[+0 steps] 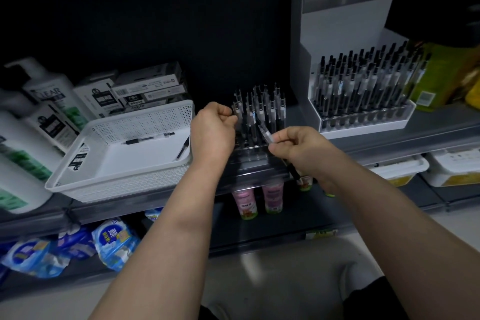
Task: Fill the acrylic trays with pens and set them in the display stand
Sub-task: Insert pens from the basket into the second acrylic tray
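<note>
Shampoo bottles [49, 101], blue tissue packs [114, 244], pink bottles [245, 201]

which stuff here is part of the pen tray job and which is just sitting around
Part of the job:
- acrylic tray
- pen in the right hand
- left hand at the tray's pens
- white basket with loose pens
- display stand

Just lying about:
- shampoo bottles
- boxes
- pink bottles
- blue packs

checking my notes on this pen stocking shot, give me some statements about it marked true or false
1. The right hand holds a pen. True.
2. The white basket is packed full of pens. False: only two loose pens lie in it.
3. The white display stand already holds a tray of pens. True.
4. The left hand rests inside the basket. False: it is at the acrylic tray, among the upright pens.
</note>
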